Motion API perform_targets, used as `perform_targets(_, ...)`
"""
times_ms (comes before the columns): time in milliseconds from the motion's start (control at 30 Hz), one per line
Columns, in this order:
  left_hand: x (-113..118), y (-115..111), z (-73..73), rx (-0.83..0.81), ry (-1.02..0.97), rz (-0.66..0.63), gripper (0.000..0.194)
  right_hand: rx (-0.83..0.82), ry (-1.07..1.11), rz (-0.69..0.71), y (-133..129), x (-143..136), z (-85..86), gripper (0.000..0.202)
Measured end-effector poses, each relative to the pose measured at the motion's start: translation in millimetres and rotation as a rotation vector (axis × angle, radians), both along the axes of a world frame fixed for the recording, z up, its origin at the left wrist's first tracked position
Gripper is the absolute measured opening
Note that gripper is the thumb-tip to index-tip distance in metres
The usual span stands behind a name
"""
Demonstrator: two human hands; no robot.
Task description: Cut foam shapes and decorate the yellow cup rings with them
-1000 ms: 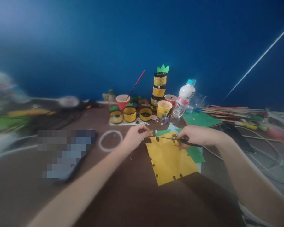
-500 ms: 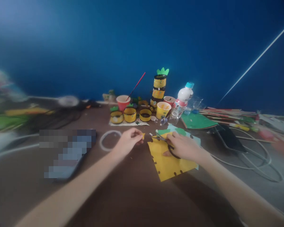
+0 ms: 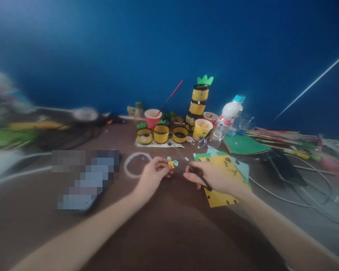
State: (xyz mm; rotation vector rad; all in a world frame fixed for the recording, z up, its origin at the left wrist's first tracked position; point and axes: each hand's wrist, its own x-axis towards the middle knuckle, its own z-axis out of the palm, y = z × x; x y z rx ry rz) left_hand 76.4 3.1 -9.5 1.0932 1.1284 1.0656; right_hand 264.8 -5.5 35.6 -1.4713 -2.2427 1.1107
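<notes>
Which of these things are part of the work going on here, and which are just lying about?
Seemingly in use:
small yellow piece, in the left hand
black-handled scissors, in the right hand
yellow sheet, beneath the right hand

Probably just lying about:
white bottle with a blue cap
white ring
white cable

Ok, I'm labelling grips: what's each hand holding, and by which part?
Left hand: small yellow piece, by its lower edge. Right hand: scissors, by the black handles.
</notes>
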Motion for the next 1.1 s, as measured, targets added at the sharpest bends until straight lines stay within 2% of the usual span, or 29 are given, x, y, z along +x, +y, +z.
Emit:
perform_targets(100,-3,0,-2.3,0.013,-0.038,0.002,0.017,-0.071,0.085,0.037,-1,-13,-9.9,0.034)
perform_targets(300,0,3,-4.5,-0.012,-0.172,0.050,0.016,-0.131,0.165,-0.010,6,-9,-27.5,0.034)
perform_targets(467,12,10,-0.7,-0.042,-0.202,0.062,0.017,-0.090,0.267,-0.034,7,-8,-30.7,0.030)
perform_targets(667,19,13,15.2,-0.005,-0.274,0.044,0.014,0.058,0.434,-0.081,0,-18,-42.5,0.024)
perform_targets(867,20,8,26.0,0.047,-0.163,-0.005,0.016,0.180,0.463,-0.038,-6,-25,-45.9,0.025)
perform_targets(1100,21,1,29.1,0.144,0.067,-0.061,0.014,0.183,0.474,-0.043,-3,-22,-45.9,0.035)
